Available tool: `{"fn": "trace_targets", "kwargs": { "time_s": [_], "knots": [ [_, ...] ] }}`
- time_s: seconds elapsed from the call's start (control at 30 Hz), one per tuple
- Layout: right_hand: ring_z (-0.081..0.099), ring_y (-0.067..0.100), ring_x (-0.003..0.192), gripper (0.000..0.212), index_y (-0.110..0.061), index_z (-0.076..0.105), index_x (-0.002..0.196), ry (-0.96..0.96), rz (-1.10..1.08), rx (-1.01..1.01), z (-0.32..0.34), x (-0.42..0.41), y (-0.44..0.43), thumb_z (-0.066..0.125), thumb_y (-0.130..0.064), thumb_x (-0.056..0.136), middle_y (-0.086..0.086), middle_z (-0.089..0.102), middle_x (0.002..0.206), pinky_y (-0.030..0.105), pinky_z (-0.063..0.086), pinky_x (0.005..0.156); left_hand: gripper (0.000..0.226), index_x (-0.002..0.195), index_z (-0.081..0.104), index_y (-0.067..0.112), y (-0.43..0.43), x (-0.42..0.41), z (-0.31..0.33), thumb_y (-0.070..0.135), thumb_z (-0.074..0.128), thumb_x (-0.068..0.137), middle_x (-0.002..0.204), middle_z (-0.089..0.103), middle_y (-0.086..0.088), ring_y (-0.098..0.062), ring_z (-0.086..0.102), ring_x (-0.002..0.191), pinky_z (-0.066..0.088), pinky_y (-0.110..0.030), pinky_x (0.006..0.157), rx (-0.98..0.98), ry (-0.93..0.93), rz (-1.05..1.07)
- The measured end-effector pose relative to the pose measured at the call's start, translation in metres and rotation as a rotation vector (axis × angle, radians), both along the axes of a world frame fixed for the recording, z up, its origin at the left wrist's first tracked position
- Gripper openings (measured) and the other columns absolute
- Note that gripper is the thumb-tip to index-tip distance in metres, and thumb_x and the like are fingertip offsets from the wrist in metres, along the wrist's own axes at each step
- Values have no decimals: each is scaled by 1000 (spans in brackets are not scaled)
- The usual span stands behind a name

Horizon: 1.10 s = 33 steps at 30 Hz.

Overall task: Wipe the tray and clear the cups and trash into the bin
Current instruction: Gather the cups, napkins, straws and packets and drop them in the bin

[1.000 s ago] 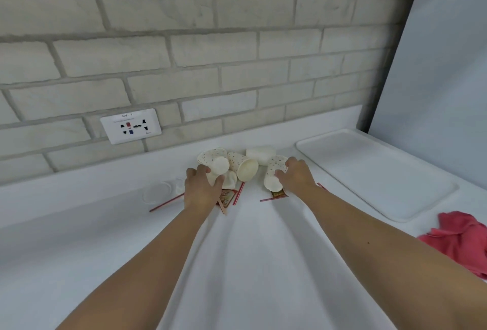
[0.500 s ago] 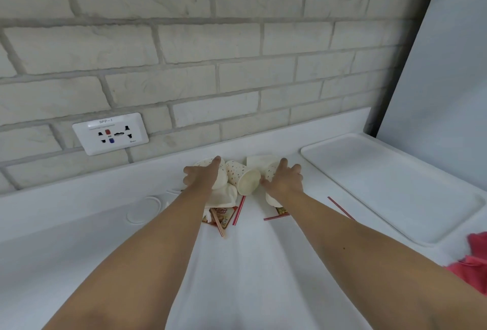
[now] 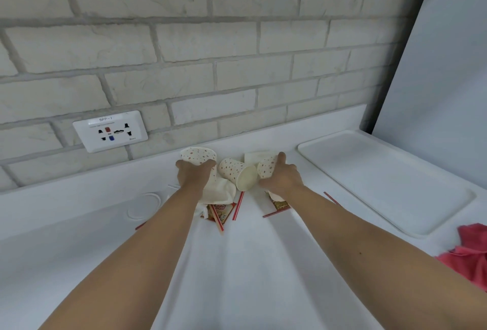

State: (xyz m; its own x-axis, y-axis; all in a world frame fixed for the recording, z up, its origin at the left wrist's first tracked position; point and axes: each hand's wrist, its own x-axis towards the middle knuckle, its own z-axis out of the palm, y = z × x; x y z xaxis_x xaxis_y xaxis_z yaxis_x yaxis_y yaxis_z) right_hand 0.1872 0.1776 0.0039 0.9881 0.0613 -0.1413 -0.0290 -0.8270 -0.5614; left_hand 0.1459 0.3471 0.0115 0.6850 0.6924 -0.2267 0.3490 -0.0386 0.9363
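At far left we note the wall socket plate (image 3: 110, 130), set into the pale brick wall (image 3: 237, 47) just above the white counter (image 3: 250, 263). Below it, a faint clear ring-shaped object (image 3: 144, 204) lies on the counter; we cannot tell what it is.

Our left hand (image 3: 193, 175) reaches to the back of the counter, its fingers curled over a spotted paper cup (image 3: 197, 155) — the grip is closed around the cup's near side. Directly beneath the wrist sits a crumpled white cup (image 3: 220, 192), and under that a Coffee-mate sachet (image 3: 220, 211) crossed by a red-striped stirrer (image 3: 218, 221). A second red stirrer (image 3: 238, 205) lies just to the right, and one end of another stirrer (image 3: 140, 225) shows left of the forearm.

In the centre, between the two hands, a second spotted cup (image 3: 238, 175) lies on its side with its open mouth toward us.

Our right hand (image 3: 283, 178) is wrapped around a third spotted cup (image 3: 266, 166), thumb raised along its far side and fingers closed on it; a folded white napkin (image 3: 254, 157) rests behind. Below this hand we see another sachet (image 3: 279, 204) and two more red stirrers (image 3: 275, 214) and (image 3: 332, 198).

Further right the white tray (image 3: 395, 192) lies flat and well apart from the cups. At the far-right edge a red cloth (image 3: 469, 250) is bunched on the counter, beside the tray's near corner.
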Motion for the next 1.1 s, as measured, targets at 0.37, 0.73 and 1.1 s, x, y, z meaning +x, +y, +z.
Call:
{"fn": "trace_targets", "kwargs": {
  "time_s": [0.37, 0.73, 1.1],
  "knots": [
    [51, 30, 115, 87, -18, 15, 145, 18, 185, -55, 36, -90, -80, 70, -25, 78, 13, 47, 129, 35, 48, 86, 91, 145, 12, 31, -60, -79, -5, 12, 70, 77, 146, 35, -9, -33, 39, 129, 40, -41, 101, 99, -165, -169],
    [49, 24, 92, 81, -23, 22, 142, 84, 123, -157, 52, -196, -230, 70, -25, 77, 3, 44, 110, 29, 44, 70, 77, 137, 19, 22, -218, -144, 4, 14, 70, 79, 124, 43, -4, -21, 44, 102, 39, -30, 78, 1, -262, -380],
    [48, 21, 101, 85, -28, 24, 143, 220, 72, -60, 34, -309, -380, 73, -21, 75, 1, 46, 120, 30, 45, 79, 76, 136, 18, 20, -390, -230, -7, 11, 68, 80, 115, 44, -2, -18, 47, 101, 42, -24, 69, 11, -274, -692]
  ]
}}
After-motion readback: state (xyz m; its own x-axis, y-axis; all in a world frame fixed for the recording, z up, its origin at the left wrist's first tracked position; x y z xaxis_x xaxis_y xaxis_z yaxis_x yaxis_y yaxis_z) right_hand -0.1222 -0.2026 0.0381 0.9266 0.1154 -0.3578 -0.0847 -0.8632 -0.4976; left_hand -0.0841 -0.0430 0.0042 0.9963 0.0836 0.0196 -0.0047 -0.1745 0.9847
